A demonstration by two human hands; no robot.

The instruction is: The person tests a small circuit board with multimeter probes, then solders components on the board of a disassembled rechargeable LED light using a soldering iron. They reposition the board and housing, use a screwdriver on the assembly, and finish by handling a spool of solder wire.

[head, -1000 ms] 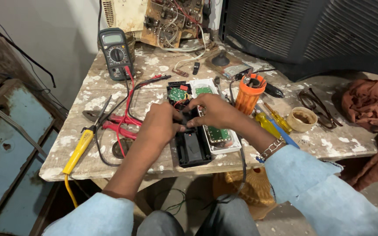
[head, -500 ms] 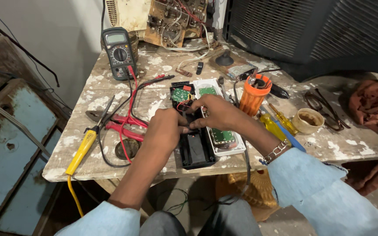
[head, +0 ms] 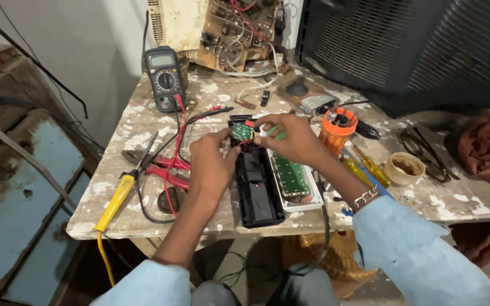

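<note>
My left hand and my right hand meet over a small green circuit board with red wires, and both pinch it at its edges. Below it lies an open black plastic case, long and narrow. Beside that case, under my right wrist, rests a white tray holding a long green circuit board. All of this sits on a paint-stained wooden table.
A multimeter with red and black leads stands at the back left. Red-handled pliers and a yellow-handled soldering iron lie left. An orange bit holder, screwdrivers, a small tub and a brown cloth lie right.
The view has shifted slightly. My hands have moved up toward the top end of the black case, and the small green board now shows more plainly between my fingers.
</note>
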